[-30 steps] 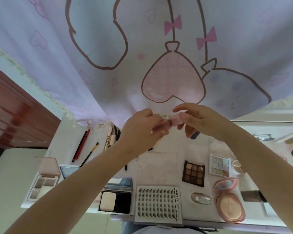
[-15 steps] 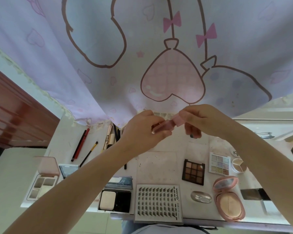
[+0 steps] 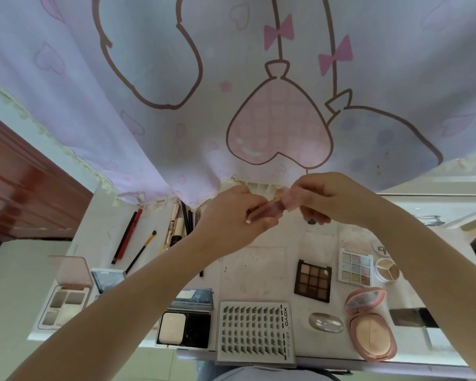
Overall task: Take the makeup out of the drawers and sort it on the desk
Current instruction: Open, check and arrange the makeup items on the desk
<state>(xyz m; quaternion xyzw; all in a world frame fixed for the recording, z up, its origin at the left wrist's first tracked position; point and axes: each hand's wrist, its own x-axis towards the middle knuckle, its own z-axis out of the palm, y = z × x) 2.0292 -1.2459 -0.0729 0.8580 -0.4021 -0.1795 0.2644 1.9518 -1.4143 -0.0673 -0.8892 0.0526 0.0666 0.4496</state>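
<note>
Your left hand (image 3: 231,218) grips the pink lip gloss tube (image 3: 267,213) at frame centre, above the desk (image 3: 261,268); your right hand (image 3: 333,199) pinches its pale pink cap (image 3: 290,202). Palettes and the lash tray (image 3: 254,331) lie along the lower frame.

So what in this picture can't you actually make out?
Only the head view exists, so:
- The pink tube: the left hand and right hand wrap both ends, hiding its label and whether the pink cap is on or off.
- The pencils: their far ends disappear under the curtain.
- The round white lid: the right forearm covers most of its lettering.
- The drawers: none in view.
</note>
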